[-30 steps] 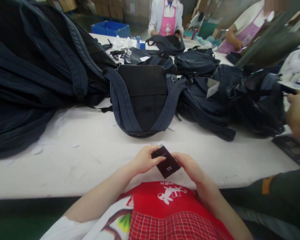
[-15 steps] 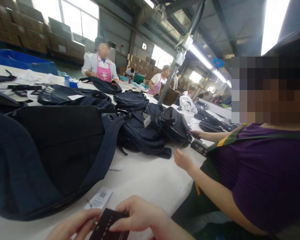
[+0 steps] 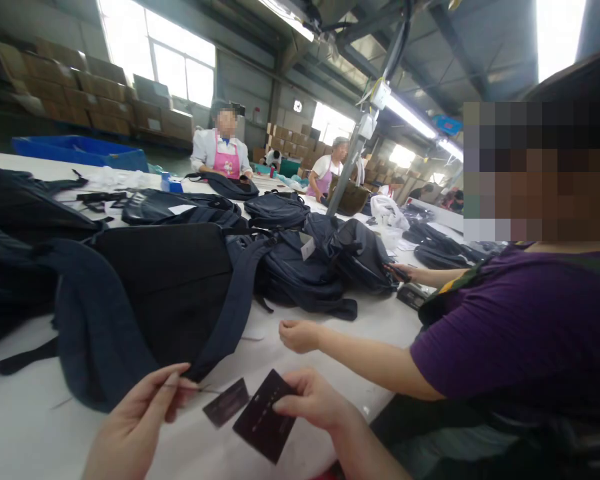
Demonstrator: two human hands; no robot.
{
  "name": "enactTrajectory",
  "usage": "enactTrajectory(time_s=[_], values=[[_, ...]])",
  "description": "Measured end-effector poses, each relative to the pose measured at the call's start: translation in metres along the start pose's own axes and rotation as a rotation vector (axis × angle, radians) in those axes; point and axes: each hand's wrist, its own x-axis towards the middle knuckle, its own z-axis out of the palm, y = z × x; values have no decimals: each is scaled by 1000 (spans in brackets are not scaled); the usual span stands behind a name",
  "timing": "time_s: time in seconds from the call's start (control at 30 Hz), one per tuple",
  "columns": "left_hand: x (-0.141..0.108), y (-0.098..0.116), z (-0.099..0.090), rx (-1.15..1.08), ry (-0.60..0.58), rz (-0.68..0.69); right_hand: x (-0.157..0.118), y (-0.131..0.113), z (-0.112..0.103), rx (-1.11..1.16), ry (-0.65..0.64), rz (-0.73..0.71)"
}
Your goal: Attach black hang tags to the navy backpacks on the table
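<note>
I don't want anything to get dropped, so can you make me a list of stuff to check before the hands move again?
1. Right hand grips the big card: ok, thumb on its face.
2. Left hand pinches the string: ok, between thumb and fingers.
3. Fingers on the small card: not ok, it shows between the hands with no fingers on it.
4. Small card tied to the string: cannot tell, too fine to see.
5. Bag on the table: ok, just beyond the hands.
6. Co-worker's hand off both cards: ok, a gap shows.
</note>
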Motion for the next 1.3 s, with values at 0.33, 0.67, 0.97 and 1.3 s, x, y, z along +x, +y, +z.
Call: enactTrajectory(time_s=[0.33,0.67,0.97,1.3], values=[[7,42,15,-246,-202,-88,5,17,7,-160,93,77],[5,28,7,-156,-182,-1,14,20,14,-209,146,76],[1,23,-3,-238,-168,-28,20,23,24,-201,95,111],[3,29,-7,-411,-280,-141,24,24,32,-150,67,103]])
